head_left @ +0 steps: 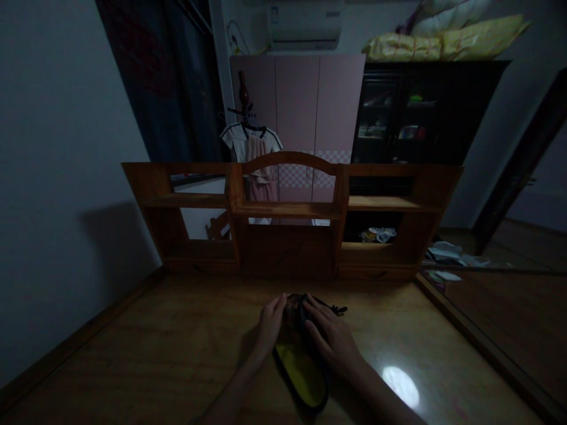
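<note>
A slipper [303,372] with a yellow insole and a dark rim lies on the wooden surface, its heel end towards me. Its dark upper is at the far end, between my hands, and partly hidden by them. My left hand [270,324] grips the left side of the upper, fingertips at its front. My right hand [332,336] is on the right side, fingers together over a dark bluish part. Just past its fingers a thin black strap or cord [339,310] sticks out to the right. Poor light blurs the finer detail.
Beyond the slipper stands a wooden shelf unit [287,209] with open compartments. A white wall [66,177] rises on the left. A raised wooden edge [478,348] borders the surface on the right. Clothes [254,144] hang behind the shelves, near pink cabinets [296,100].
</note>
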`<state>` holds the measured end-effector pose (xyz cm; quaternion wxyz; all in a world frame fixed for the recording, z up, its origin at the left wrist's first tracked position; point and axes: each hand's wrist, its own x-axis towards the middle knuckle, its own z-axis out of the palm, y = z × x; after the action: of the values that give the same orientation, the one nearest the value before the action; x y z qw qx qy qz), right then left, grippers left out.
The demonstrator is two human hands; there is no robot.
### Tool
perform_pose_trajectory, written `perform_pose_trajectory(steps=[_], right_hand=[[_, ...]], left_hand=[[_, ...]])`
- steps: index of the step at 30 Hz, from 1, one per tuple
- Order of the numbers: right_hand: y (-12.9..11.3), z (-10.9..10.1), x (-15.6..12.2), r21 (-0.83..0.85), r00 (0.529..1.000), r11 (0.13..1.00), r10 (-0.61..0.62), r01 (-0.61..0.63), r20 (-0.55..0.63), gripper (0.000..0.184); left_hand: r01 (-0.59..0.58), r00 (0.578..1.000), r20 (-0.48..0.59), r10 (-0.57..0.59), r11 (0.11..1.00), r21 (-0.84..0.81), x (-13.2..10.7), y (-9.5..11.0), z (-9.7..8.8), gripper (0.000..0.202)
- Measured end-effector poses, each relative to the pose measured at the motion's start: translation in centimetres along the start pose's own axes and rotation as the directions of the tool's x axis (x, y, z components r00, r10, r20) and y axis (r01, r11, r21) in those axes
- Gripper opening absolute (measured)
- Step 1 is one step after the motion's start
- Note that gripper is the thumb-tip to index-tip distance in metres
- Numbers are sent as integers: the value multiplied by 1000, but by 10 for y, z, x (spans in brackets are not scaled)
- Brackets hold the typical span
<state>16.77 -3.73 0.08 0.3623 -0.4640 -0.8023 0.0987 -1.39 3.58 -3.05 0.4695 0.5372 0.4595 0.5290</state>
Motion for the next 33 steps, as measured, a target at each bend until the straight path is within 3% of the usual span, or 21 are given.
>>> perform_pose_trajectory(steps=[9,20,27,33], right_hand=[[-7,-3,-1,43,998,999,16,-18,56,45],[-13,-14,0,27,982,996,-92,88,163,44],[-18,-16,0,40,975,990,-143,138,168,42],[-17,-16,1,49,967,985,-174,168,188,45]], left_hand=[[-45,999,17,44,998,44,-2,7,0,54],[1,998,-64,-2,1000,-16,-9,17,2,54],[31,999,-32,-33,998,-50,-3,7,1,55],[60,990,-120,-70,995,-86,-2,-2,1,54]])
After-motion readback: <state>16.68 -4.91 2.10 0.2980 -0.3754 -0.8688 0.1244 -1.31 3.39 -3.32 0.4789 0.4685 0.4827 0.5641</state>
